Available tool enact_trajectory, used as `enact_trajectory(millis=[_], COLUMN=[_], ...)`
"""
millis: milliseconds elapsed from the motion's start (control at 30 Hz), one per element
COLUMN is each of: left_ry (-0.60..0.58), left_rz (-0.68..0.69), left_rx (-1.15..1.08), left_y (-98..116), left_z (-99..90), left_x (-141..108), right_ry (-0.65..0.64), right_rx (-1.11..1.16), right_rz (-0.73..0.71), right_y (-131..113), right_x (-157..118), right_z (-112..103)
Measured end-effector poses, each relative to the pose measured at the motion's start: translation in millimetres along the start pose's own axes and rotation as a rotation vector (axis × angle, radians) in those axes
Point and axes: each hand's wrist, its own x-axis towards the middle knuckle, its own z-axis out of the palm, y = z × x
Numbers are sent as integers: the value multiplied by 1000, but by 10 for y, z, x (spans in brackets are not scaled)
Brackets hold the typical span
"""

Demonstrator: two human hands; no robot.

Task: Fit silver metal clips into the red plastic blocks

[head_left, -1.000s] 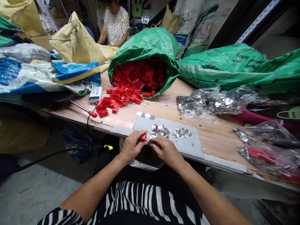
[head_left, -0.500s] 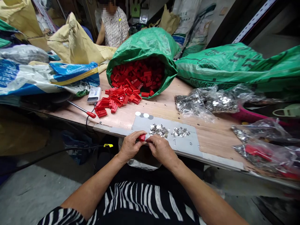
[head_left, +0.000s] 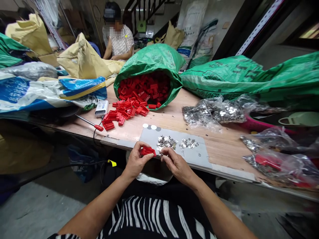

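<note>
Between the thumb and fingers of my left hand (head_left: 136,161) is a red plastic part (head_left: 147,151), long and hollowed, its open side showing. My right hand (head_left: 175,164) pinches a small metal piece (head_left: 161,153) just to the right of that part; a gap separates the two. Both hands are at the table's front edge. Right behind them, on a grey sheet (head_left: 199,157), lie a larger pile of small shiny metal pieces (head_left: 166,142) and a smaller pile (head_left: 189,143). Similar red parts (head_left: 124,111) spill from a green sack (head_left: 154,54) farther back.
A red-handled rod (head_left: 89,122) and a white device (head_left: 101,108) lie left. Clear bags of metal pieces (head_left: 214,113) and a pink basket (head_left: 259,123) stand right. Another green sack (head_left: 236,78) lies behind them. Across the table sits another person (head_left: 121,43).
My right hand has drawn slightly away from the red part, which my left hand has turned so its hollow side shows. The camera view has shifted a little.
</note>
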Motion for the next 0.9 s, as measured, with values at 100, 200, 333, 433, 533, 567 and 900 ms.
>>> enact_trajectory(millis=[100,200,333,433,533,567,900], left_ry=[-4,-61,-56,-55,-50,-43,-1], left_rz=[-180,-353,-486,-538,-574,-585,-594], left_rx=[-341,-591,-724,-747,-763,-771,-829], left_y=[84,126,126,121,124,126,78], left_z=[82,125,154,194,245,262,365], left_x=[-47,-101,-185,-232,-260,-267,-342], right_ry=[-89,-107,-89,-66,-51,-43,106], right_rx=[111,133,145,146,126,116,107], right_rz=[22,6,-18,-29,-39,-42,-80], right_y=[-61,-109,-119,-110,-98,-92,27], right_x=[-81,-121,-142,-164,-191,-200,-249], right_z=[-13,4,11,-5,-26,-30,50])
